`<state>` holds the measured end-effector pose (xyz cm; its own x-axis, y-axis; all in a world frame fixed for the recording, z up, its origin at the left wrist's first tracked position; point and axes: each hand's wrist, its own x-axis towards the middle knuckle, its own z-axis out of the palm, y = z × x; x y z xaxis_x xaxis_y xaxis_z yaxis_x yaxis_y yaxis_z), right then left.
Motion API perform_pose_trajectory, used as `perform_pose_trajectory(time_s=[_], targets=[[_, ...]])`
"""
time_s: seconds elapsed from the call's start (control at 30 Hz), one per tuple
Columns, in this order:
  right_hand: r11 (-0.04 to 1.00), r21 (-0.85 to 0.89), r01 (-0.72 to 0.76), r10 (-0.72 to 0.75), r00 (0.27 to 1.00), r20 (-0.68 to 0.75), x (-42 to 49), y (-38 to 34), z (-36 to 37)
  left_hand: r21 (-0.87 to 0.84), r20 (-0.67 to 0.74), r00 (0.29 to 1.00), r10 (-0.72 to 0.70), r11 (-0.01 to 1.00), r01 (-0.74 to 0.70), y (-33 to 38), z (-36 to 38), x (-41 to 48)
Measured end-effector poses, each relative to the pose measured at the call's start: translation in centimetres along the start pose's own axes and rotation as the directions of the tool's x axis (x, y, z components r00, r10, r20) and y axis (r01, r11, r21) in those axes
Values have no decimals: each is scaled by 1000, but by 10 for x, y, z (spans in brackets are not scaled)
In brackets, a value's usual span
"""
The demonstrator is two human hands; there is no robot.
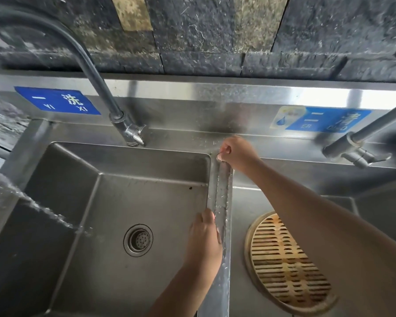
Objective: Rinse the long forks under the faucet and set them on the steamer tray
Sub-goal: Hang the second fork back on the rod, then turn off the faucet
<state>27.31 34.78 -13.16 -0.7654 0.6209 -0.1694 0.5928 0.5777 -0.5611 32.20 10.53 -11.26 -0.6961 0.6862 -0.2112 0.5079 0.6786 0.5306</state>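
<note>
Pale tan with rows of dark slots on the steamer tray [284, 259]; dull silver-grey across the sink [146, 170]; bright blue with white characters on the left label [57, 100] and right label [325, 121]; dark grey on the faucet [94, 69]; mottled black-grey on the stone wall [215, 30], plus one speckled tan patch [132, 12].

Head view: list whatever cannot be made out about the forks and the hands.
- long forks: head view; thin metal on the wet, shiny sink divider, so their number is unclear.
- left hand: its own back hides the fingertips; grip unclear.
- right hand: pinches a thin metal end; too small to tell which part.
- left faucet: spout cut off by the left edge.
</note>
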Motion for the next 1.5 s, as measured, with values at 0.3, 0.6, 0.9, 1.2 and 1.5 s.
perform_pose_trajectory(time_s=[0.3, 0.6, 0.9, 1.2, 1.5], targets=[[1000, 7, 2, -2, 1000, -16, -2, -1, -1, 23, -17, 1000, 10, 1000, -10, -2, 2, 2], [987, 140, -79, 76, 997, 32, -2, -7, -12, -67, 19, 1000, 19, 998, -18, -8, -4, 4], [967, 222, -124, 138, 989, -49, -26, -44, -36, -55, 80, 996, 28, 998, -23, -49, -61, 27], [974, 225, 22, -45, 994, 97, -47, -178, -39, -48, -17, 995, 100, 994, -100, -109, -201, 84], [965, 180, -189, 217, 964, -152, -37, -233, 3, -197, -175, 955, 238, 942, -271, -126, -257, 120]])
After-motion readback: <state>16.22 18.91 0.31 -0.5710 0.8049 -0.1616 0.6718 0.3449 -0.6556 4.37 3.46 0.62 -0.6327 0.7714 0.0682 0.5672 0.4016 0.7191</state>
